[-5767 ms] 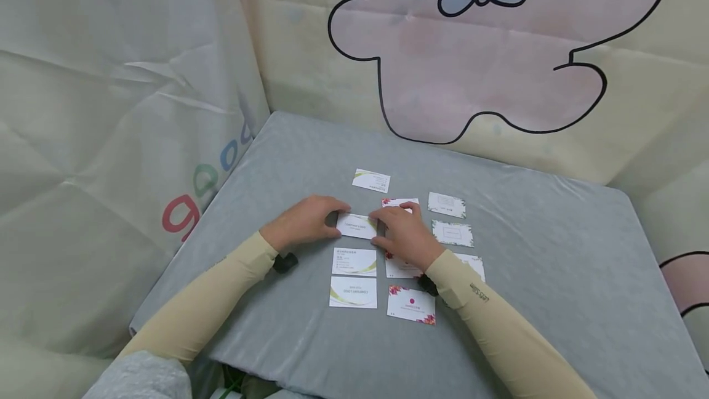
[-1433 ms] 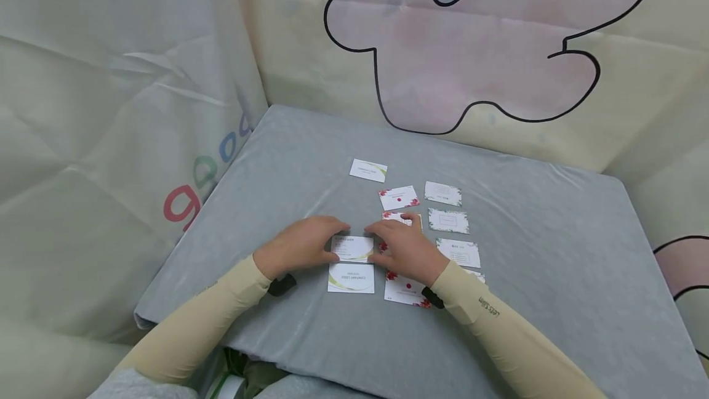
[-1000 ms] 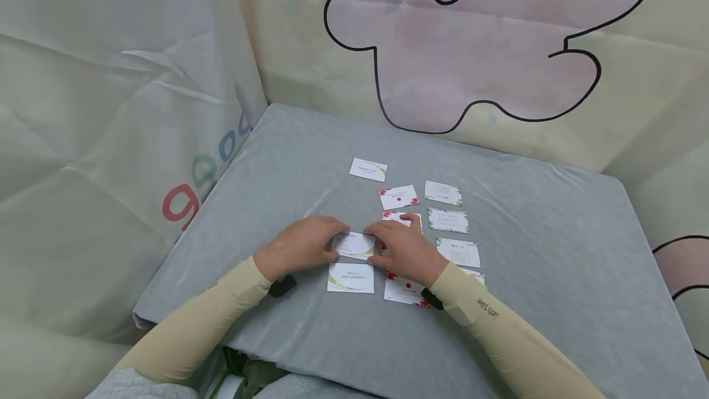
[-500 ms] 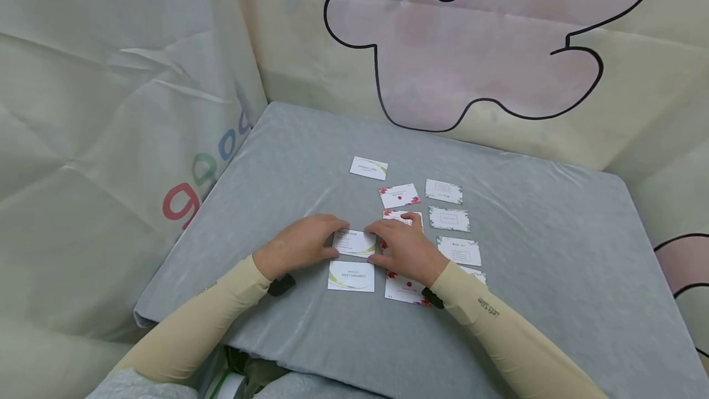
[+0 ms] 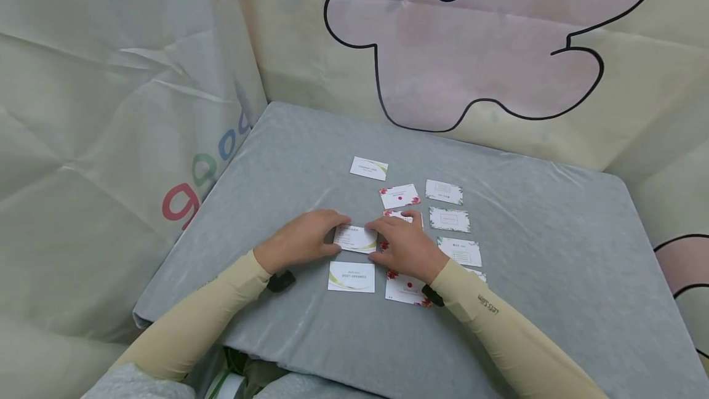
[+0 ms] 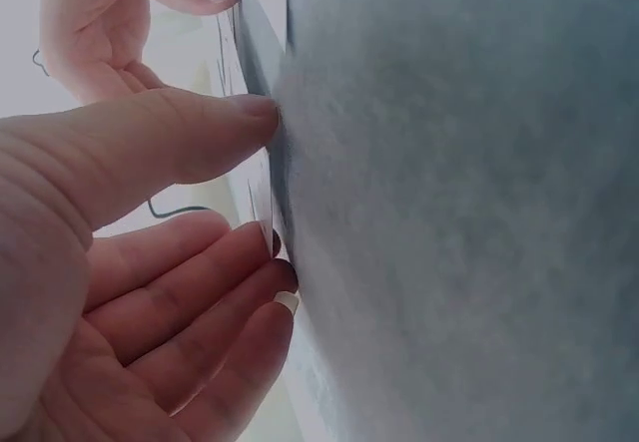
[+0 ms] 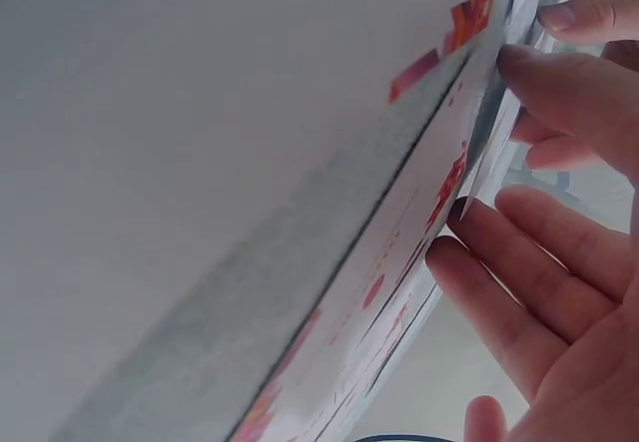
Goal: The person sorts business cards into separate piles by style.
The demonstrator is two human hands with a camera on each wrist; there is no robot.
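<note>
A white business card with yellow-green curves and printed lines is held between both hands, one at each short end. My left hand pinches its left end between thumb and fingers; in the left wrist view the card appears nearly edge-on beside the thumb. At the right end, my right hand grips it the same way, partly covering red-flowered cards beneath. The held card is raised slightly off the grey cloth. Just nearer lies a matching logo card, flat on the table.
Beyond the hands lies another yellow-green logo card. A column of red-flowered cards runs under the right hand and forearm. To its right is a column of green-leaf cards. Printed cloth walls border the table.
Both hands earlier held a logo card; now they hold the printed-line card, raised and moved slightly away from the near logo card. The far card now shows a logo instead of text.
</note>
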